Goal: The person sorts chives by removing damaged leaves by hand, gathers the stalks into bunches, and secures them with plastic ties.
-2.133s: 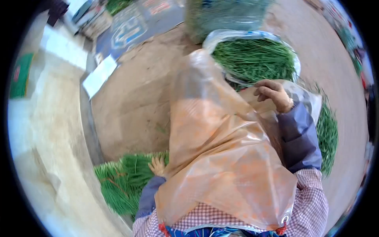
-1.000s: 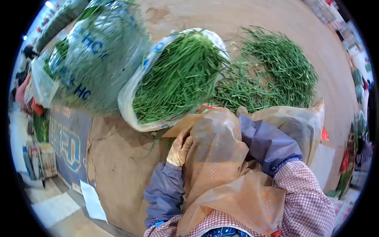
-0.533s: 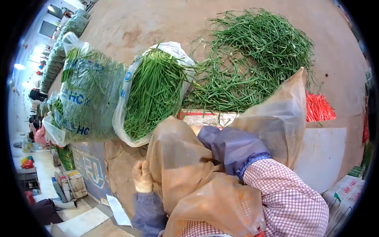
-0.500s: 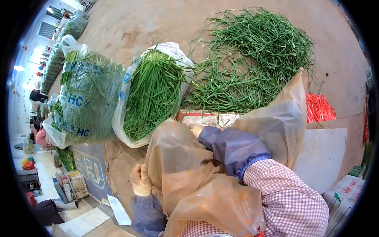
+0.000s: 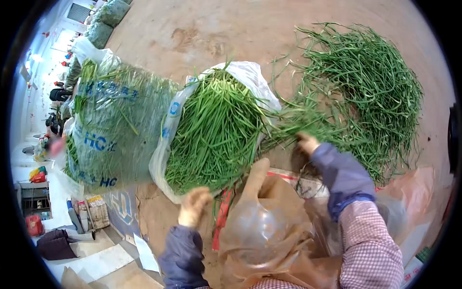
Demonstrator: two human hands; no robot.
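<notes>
My right hand [image 5: 306, 143], in a purple sleeve, reaches into the near edge of loose green chive-like stalks [image 5: 320, 120]. The hand and nearby stalks are blurred, so its grip is unclear. At the near rim of an open plastic bag [image 5: 160, 161], my left hand [image 5: 195, 206] has its fingers curled in; what is inside them, if anything, is hidden. Inside that bag, a thick bundle of green stalks [image 5: 219, 130] lies with pale ends away from me. A brownish translucent apron [image 5: 269, 236] covers my front.
A filled clear bag with blue lettering [image 5: 108, 130] stands at the left. A large heap of stalks [image 5: 370, 86] lies on the brown floor at the right. Boards [image 5: 103, 262], a dark cloth [image 5: 60, 244] and a red container [image 5: 33, 225] are at lower left.
My right hand has moved from in front of the apron, forward and right to the loose stalks. My left hand has come up toward the bag's rim. The view has shifted.
</notes>
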